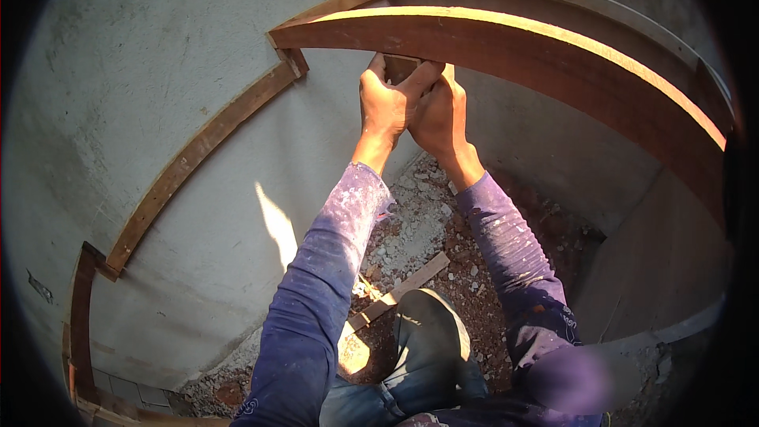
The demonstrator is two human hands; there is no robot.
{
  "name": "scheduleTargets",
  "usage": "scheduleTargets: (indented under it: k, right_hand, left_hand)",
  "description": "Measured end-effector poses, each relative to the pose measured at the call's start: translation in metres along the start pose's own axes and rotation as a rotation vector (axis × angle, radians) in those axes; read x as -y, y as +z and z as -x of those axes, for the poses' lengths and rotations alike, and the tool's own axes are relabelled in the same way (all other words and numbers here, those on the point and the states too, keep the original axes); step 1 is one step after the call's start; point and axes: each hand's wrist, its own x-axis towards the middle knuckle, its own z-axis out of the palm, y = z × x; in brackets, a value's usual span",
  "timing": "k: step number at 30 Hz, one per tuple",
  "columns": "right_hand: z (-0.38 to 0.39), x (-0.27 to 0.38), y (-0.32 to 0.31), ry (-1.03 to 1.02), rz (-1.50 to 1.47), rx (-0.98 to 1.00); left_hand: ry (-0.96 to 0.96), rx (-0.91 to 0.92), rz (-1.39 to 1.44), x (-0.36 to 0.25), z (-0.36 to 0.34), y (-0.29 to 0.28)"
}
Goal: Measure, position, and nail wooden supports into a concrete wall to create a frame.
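Both of my hands are raised just beneath a long reddish-brown wooden board (506,47) with a sunlit top edge. My left hand (389,107) grips a small wooden piece (401,69) against the board's underside, thumb and fingers closed on it. My right hand (439,111) is pressed close beside it, closed on the same piece, some fingers hidden behind it.
Plastered walls (158,55) surround me, with stepped timber strips (194,150) down the left one and more boards (648,32) behind the long board. Below are rubble (411,213), a loose wooden batten (411,281) and my jeans-clad leg (423,348).
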Motion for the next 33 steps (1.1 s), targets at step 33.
scheduleTargets:
  k: [33]
  right_hand:
    - [-0.007, -0.004, 0.001, 0.002, 0.179, 0.012]
  left_hand:
    - [-0.108, 0.242, 0.306, 0.017, -0.023, -0.004]
